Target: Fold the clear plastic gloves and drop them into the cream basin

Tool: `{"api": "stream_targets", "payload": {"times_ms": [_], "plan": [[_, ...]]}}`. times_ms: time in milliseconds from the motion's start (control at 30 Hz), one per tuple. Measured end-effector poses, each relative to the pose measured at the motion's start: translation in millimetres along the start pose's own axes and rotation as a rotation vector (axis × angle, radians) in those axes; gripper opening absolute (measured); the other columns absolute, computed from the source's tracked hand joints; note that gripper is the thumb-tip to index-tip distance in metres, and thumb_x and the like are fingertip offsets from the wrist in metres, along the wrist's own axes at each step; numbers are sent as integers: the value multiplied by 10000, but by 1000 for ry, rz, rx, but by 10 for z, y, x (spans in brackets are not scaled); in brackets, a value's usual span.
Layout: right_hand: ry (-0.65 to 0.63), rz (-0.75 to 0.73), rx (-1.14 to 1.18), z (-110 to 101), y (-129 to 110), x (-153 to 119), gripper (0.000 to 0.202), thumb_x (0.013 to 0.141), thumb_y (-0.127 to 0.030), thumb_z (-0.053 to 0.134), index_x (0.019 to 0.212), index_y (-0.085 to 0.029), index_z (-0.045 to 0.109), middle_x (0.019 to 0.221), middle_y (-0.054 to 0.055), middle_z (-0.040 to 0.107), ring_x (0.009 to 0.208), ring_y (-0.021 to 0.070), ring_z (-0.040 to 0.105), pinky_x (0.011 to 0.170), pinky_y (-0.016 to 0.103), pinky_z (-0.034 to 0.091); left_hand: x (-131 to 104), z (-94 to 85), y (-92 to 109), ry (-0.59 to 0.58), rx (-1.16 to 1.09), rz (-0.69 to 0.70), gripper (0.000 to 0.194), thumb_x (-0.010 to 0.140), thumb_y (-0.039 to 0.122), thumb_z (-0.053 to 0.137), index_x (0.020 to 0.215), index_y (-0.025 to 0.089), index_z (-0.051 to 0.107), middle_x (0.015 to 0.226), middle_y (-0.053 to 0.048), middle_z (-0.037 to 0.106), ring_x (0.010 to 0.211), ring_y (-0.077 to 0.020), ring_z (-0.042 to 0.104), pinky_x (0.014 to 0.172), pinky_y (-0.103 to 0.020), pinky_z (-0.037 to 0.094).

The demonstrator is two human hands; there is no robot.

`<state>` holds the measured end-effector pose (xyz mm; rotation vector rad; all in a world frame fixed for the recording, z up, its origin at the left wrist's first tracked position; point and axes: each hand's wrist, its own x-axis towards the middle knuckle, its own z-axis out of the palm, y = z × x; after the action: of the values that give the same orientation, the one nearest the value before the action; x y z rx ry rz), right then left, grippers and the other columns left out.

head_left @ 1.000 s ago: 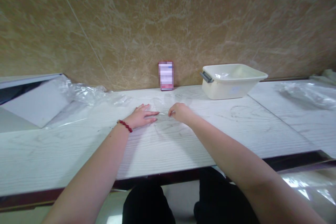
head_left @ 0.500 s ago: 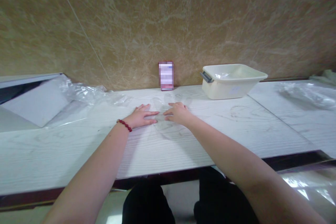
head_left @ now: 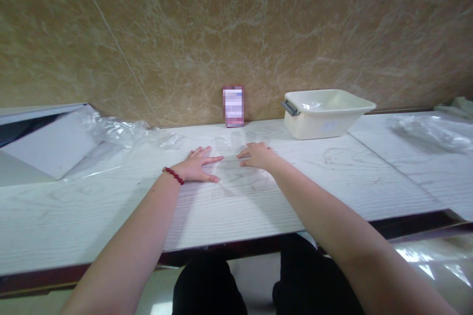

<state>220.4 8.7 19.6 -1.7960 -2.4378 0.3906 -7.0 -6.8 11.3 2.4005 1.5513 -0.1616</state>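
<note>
A thin, clear plastic bag or sheet [head_left: 231, 177] lies on the white wood-grain table [head_left: 111, 221], its edges hard to make out. My left hand [head_left: 199, 165] rests flat at its left side, fingers spread, with a red bead bracelet [head_left: 173, 175] on the wrist. Over the right part of the plastic, my right hand [head_left: 256, 155] is palm down with its fingers stretched to the left and slightly bent. Neither hand grasps anything that I can see.
A phone [head_left: 233, 107] leans on the marble wall. Right of it stands a cream plastic bin [head_left: 325, 123] with a grey handle. Crumpled clear plastic [head_left: 118, 130] and a white open box [head_left: 51, 152] lie at left, more clear plastic [head_left: 436, 133] at far right.
My right hand has slid a little to the right, away from the left one. My left thumb has spread wider; the left hand otherwise stays in place.
</note>
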Motion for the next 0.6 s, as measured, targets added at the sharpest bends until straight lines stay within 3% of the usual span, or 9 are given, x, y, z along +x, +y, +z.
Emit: {"api": "stream_targets", "payload": {"times_ms": [367, 500, 600], "plan": [[-4, 10, 36, -1, 67, 37, 342, 573, -458, 612, 913, -420, 604, 1097, -5, 521, 1037, 328, 401, 808, 492, 317, -59, -24, 70, 4, 19, 10, 872, 483, 663, 532, 1253, 351, 267, 1393, -56, 37, 1244, -315, -47, 957, -510, 22], [23, -59, 63, -29, 130, 70, 335, 579, -408, 623, 909, -353, 624, 1025, -2, 569, 989, 248, 467, 825, 364, 351, -75, -42, 78, -11, 30, 41, 910, 477, 651, 547, 1270, 351, 215, 1393, -56, 25, 1244, -312, -51, 954, -517, 20], [158, -30, 113, -103, 293, 124, 285, 681, -346, 531, 946, -278, 613, 982, 11, 594, 918, 171, 520, 795, 267, 374, -84, -58, 81, 5, 17, 56, 904, 508, 646, 530, 1283, 349, 171, 1394, -51, 23, 1244, -319, -42, 952, -524, 29]]}}
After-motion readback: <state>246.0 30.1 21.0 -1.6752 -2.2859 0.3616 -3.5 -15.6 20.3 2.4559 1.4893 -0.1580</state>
